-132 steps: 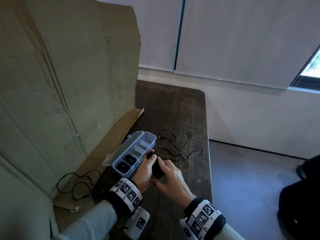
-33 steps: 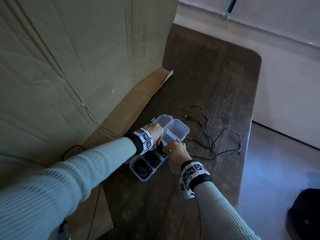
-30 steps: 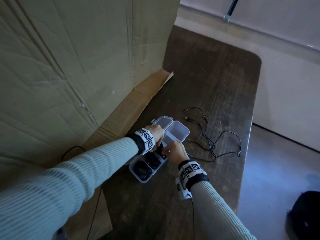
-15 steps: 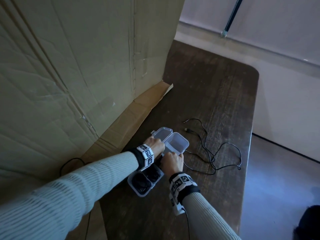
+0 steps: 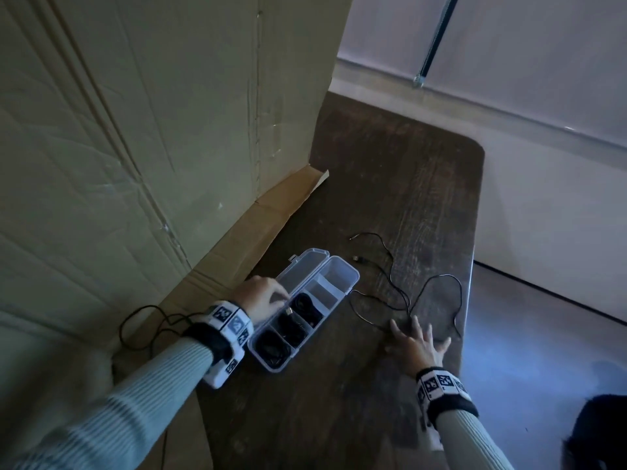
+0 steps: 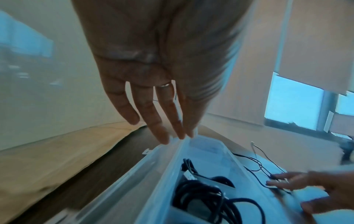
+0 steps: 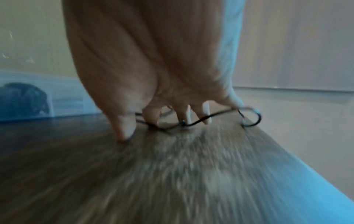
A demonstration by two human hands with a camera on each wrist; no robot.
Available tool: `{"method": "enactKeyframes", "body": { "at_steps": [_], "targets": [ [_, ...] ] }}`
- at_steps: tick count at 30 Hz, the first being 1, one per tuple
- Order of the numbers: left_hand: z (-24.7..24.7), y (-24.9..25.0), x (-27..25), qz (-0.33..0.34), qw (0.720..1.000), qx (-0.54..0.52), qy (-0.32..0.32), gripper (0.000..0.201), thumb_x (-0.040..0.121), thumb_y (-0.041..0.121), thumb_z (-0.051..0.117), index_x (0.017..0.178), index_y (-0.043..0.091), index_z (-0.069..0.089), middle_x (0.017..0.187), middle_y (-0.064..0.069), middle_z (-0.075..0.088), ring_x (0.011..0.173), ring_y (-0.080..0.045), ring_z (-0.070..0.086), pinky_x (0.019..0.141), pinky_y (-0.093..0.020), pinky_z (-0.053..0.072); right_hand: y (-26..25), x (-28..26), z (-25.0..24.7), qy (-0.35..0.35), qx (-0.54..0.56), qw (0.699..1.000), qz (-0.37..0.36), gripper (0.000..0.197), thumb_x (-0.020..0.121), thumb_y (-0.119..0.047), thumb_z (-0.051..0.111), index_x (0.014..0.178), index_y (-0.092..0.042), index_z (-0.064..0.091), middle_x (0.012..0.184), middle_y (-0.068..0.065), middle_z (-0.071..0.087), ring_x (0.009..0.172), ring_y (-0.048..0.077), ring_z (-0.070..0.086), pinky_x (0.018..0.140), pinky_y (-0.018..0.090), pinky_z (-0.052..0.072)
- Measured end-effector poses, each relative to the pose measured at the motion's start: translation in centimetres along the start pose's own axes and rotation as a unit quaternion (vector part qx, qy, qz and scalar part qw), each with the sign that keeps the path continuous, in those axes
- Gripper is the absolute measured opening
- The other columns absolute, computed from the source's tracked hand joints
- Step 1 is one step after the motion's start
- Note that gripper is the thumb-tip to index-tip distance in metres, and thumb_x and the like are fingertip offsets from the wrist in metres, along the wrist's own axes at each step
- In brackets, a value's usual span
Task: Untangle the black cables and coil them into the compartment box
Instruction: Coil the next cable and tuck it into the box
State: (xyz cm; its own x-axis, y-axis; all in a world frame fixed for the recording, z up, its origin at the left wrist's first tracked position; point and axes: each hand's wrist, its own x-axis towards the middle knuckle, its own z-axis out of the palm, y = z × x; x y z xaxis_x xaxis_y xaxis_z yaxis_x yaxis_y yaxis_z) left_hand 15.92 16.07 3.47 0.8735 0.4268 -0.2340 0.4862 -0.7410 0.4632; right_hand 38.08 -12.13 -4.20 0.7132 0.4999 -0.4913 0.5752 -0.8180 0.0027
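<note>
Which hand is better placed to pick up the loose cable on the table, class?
The right hand: its spread fingers already reach the loose cable near the table edge. The left hand rests at the compartment box lid.

Dark wooden table (image 5: pixel 390 171) with a box, a loose cable and cardboard.
A clear compartment box (image 5: pixel 346 278), lid open, sits near the middle; just right of it a thin black cable (image 5: pixel 400 293) sprawls in loops toward the right edge. A cardboard flap (image 5: pixel 258 228) lies along the left side.
</note>
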Motion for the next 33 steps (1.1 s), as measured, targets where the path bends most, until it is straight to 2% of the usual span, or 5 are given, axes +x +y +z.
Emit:
{"method": "enactKeyframes", "body": {
  "at_steps": [4, 9, 16, 28, 33],
  "targets": [
    [2.0, -2.4, -4.9, -0.034, 0.988, -0.129, 0.076, 0.014, 0.084, 0.019, 0.069, 0.091, 0.031, 0.071, 0.097, 0.014, 0.069, 0.090, -0.002, 0.064, 0.082, -0.032, 0.056, 1.1, -2.8, 2.6, 0.027, 0.115, 0.993, -0.013, 0.044, 0.092, -0.044, 0.057, 0.135, -0.048, 0.048, 0.159, -0.007, 0.021, 0.144, 0.025, 0.020, 0.109, 0.050, 0.033],
    [4.0, -1.8, -10.0, -0.024, 0.978, -0.183, 0.096, 0.029, 0.082, 0.013, 0.072, 0.081, 0.042, 0.066, 0.093, 0.019, 0.069, 0.083, -0.001, 0.066, 0.075, -0.023, 0.056, -0.2, -7.3, 4.3, 0.087, 0.193, 0.977, -0.005, 0.007, 0.080, -0.018, 0.072, 0.085, -0.014, 0.070, 0.105, 0.003, 0.061, 0.103, 0.027, 0.061, 0.081, 0.031, 0.049],
    [5.9, 2.4, -13.7, 0.035, 0.984, -0.173, 0.031, 0.024, 0.083, 0.009, 0.070, 0.092, 0.031, 0.074, 0.096, 0.021, 0.066, 0.090, 0.005, 0.063, 0.078, -0.007, 0.049, -2.3, -15.6, 5.2, 0.011, 0.252, 0.956, -0.148, 0.013, 0.092, -0.009, 0.054, 0.100, -0.013, 0.065, 0.089, 0.000, 0.065, 0.082, 0.014, 0.061, 0.074, 0.022, 0.047],
    [7.9, 7.8, -16.2, 0.151, 0.980, -0.105, -0.075, 0.056, 0.082, 0.045, 0.067, 0.134, 0.035, 0.048, 0.134, 0.023, 0.042, 0.120, 0.006, 0.042, 0.102, -0.020, 0.036, -2.3, -24.9, 2.3, 0.155, 0.379, 0.878, -0.247, 0.009, 0.093, -0.019, 0.063, 0.089, -0.016, 0.070, 0.072, -0.014, 0.065, 0.069, -0.003, 0.059, 0.065, 0.007, 0.041],
    [8.8, 9.8, -15.8, 0.164, 0.971, -0.136, -0.111, 0.025, 0.093, 0.043, 0.051, 0.110, 0.031, 0.065, 0.104, 0.016, 0.062, 0.100, 0.001, 0.057, 0.090, -0.021, 0.046, -2.3, -25.6, 0.8, 0.164, 0.444, 0.854, -0.218, 0.016, 0.090, -0.020, 0.067, 0.082, -0.034, 0.068, 0.073, -0.024, 0.066, 0.065, -0.002, 0.059, 0.064, 0.010, 0.043]
  ]
}}
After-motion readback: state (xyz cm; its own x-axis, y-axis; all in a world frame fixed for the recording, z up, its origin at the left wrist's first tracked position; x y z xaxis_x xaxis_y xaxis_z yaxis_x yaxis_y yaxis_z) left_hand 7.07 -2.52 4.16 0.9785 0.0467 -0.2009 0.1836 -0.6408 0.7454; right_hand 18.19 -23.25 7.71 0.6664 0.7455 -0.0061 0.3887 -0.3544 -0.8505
